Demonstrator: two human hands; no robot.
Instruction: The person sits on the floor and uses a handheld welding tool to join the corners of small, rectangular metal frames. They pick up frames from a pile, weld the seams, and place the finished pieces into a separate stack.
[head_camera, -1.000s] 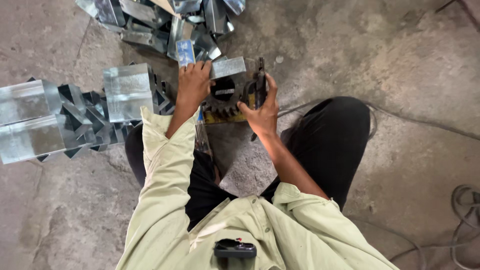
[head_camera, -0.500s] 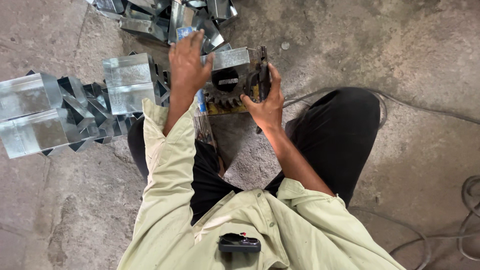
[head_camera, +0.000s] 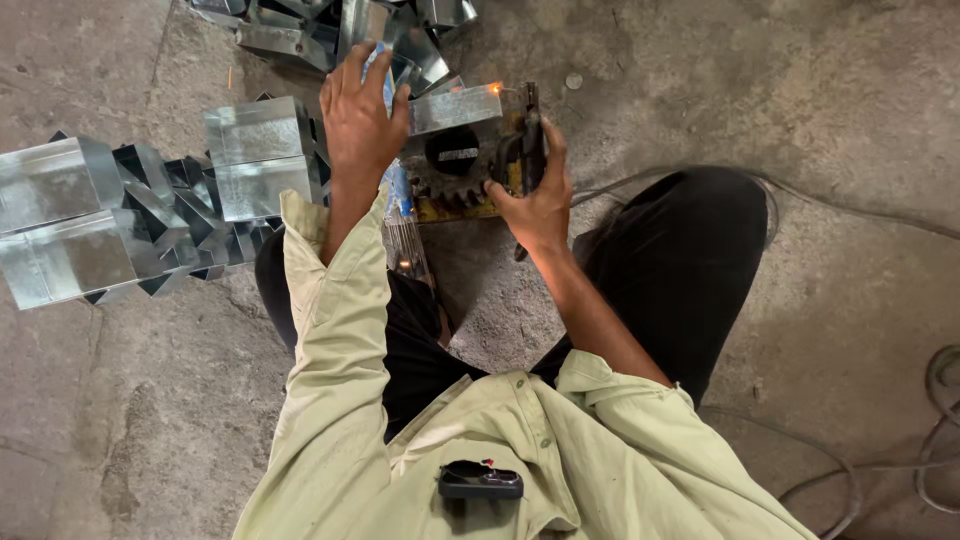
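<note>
A: Starting at the left edge, what are we seeing?

B: We are looking at shiny folded sheet-metal boxes (head_camera: 70, 215) lying on the concrete floor (head_camera: 120, 420), with smaller bent dark pieces tumbled between them and a second pair of boxes (head_camera: 262, 155) just beside our left sleeve (head_camera: 340, 300).

A: And the left hand?

B: Our left hand (head_camera: 362, 115) is lying flat, fingers spread apart, pressing down on a metal piece (head_camera: 452, 108) whose near end it is covering. Beyond its fingertips a heap of more metal offcuts (head_camera: 330, 30) is crowding the top of the view.

A: What is sitting in the middle?

B: We are seeing a dark toothed gear block (head_camera: 455, 175) on a yellowish base, with the metal piece resting across its top. A bundle of thin rods (head_camera: 410, 250) is lying near our knee, partly hidden by the left forearm.

A: The right hand?

B: Our right hand (head_camera: 535, 195) is clamping around a dark electrode holder (head_camera: 528, 135), standing upright at the right end of the metal piece. A small orange spark (head_camera: 494, 88) is glowing at that end.

A: Further right?

B: A dark trouser leg (head_camera: 680, 260) is blocking the floor there, a thin cable (head_camera: 860, 215) is trailing away behind it, and more cable loops (head_camera: 935, 400) are lying at the right edge.
</note>
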